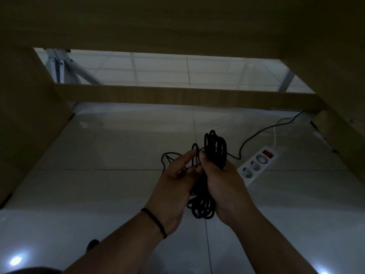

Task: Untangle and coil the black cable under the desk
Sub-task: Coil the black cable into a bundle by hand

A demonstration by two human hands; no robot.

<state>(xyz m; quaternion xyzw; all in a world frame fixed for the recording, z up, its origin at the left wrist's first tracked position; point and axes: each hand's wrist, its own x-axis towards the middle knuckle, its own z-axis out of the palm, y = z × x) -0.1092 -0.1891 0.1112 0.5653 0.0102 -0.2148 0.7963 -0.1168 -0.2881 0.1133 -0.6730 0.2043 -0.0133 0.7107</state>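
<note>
The black cable (214,153) is bunched into a long coil held above the floor (118,147), under the tabletop (177,20). The right hand (223,182) is wrapped round the coil's middle; the left hand (175,182) pinches a loose loop just left of it. One strand trails right and far toward the desk's rear rail (177,95). A white power strip (256,165) lies near, right of the hands. Bare tile spreads left to the side panel (25,115).

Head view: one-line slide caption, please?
Under the wooden desk, right hand grips the coiled black cable while left hand feeds a loop, beside a white power strip.
</note>
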